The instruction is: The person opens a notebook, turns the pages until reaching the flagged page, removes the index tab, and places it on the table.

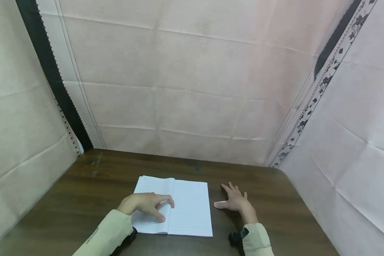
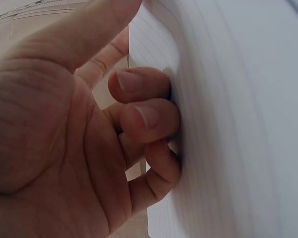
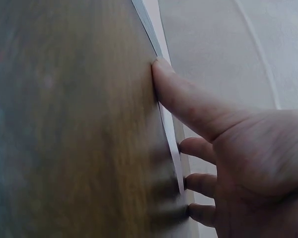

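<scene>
An open notebook (image 1: 190,209) with ruled white pages lies on the brown wooden table (image 1: 92,199). Over its left page is my left hand (image 1: 152,205), thumb and index finger spread apart near the centre fold. In the left wrist view the other fingers (image 2: 151,119) bend inward, their tips right at the lined paper (image 2: 228,129); nothing shows in the palm. To the right of the notebook my right hand (image 1: 235,200) rests on the tabletop with its fingers spread. Its thumb (image 3: 181,96) points toward the notebook's right edge, as the head view shows.
White cloth hangs behind the table (image 1: 179,89), with more cloth on the left (image 1: 22,124) and right (image 1: 355,160). A dark strip (image 1: 60,74) runs down the left corner. Around the right wrist sits a black band (image 1: 238,236), beside a pale sleeve (image 1: 257,241).
</scene>
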The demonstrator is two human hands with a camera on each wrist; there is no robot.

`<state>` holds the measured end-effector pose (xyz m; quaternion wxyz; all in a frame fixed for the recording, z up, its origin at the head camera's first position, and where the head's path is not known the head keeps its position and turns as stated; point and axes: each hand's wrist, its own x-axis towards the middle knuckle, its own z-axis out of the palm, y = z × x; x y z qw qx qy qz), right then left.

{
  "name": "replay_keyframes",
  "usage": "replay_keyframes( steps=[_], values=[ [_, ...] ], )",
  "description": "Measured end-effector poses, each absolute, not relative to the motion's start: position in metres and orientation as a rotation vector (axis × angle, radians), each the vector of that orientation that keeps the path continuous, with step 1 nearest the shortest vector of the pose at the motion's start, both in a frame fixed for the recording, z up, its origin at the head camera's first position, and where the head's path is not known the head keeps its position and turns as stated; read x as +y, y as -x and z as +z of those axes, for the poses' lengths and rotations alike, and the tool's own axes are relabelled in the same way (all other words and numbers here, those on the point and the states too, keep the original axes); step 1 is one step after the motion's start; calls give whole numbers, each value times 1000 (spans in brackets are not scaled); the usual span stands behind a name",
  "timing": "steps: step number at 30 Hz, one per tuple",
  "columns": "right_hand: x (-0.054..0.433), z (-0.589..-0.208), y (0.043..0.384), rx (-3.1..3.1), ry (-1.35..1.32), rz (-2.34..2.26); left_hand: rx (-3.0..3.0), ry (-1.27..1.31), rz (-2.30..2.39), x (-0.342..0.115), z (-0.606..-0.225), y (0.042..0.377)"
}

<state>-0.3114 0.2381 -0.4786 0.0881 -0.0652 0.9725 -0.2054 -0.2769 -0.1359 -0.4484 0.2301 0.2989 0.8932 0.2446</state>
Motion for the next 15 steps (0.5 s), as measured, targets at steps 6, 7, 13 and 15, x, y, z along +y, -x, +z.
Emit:
replay_keyframes(
  steps=[6, 7, 13, 15],
  values=[
    [235, -479, 317, 2909, 226, -608, 2467, -808, 682, -142, -452, 278],
    [234, -476, 317, 2906, 229, -600, 2467, -799, 685, -143, -453, 278],
    [227, -459, 313, 2949, 249, -603, 2464, -823, 700, -147, -455, 282],
    [227, -456, 313, 2988, 283, -637, 2467, -874, 701, -148, -455, 284]
  ],
)
